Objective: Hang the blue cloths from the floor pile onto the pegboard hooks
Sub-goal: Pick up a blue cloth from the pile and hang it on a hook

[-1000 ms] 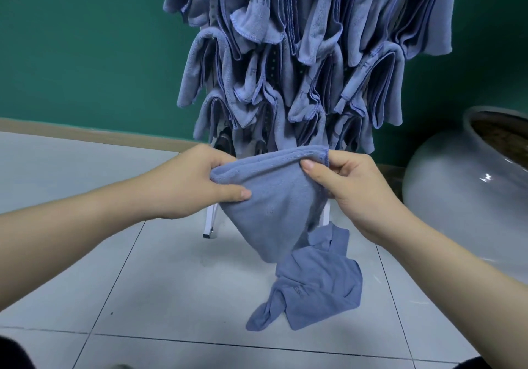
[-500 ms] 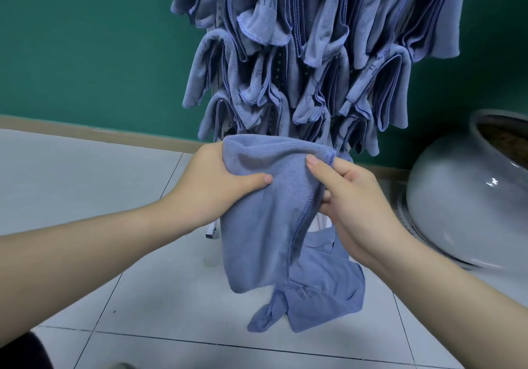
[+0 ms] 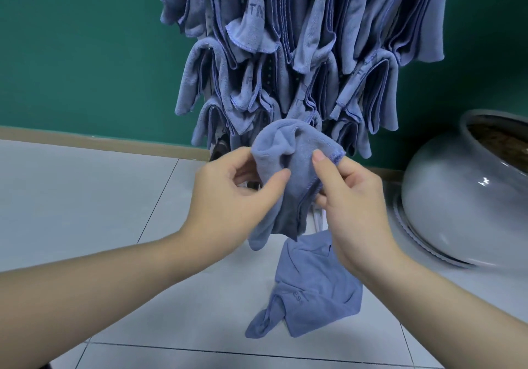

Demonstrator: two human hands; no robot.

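Both hands on one blue cloth (image 3: 288, 168), held up just in front of the low rows of the pegboard (image 3: 267, 63). Left hand (image 3: 228, 200) pinches the bunched left side between thumb and curled fingers (image 3: 245, 166); right hand (image 3: 351, 200) pinches the stitched edge near the top right corner, thumb on the front, the other fingers curled behind.

My read: the step in hand is gathering the cloth into a fold or loop to go over a hook. To do it well I'd hold the pinch high on the fold so a clear loop stands above the thumbs, then pick a free hook. I can't see any bare hook from here; the hung cloths (image 3: 314, 54) cover almost all of the board, only a few perforations show between them. Feel for the hook tip, don't shove blind. A push into the crowded lower rows could knock a neighbour off.

The cloth looks like soft microfibre, limp, with a darker stitched hem. It's doubled over at the top and its tail hangs below the hands, clear of the floor (image 3: 85, 211). One more cloth on the floor (image 3: 311, 297) lies crumpled under the right wrist, lettering on it too small to read. So by my count two are left, counting this one.
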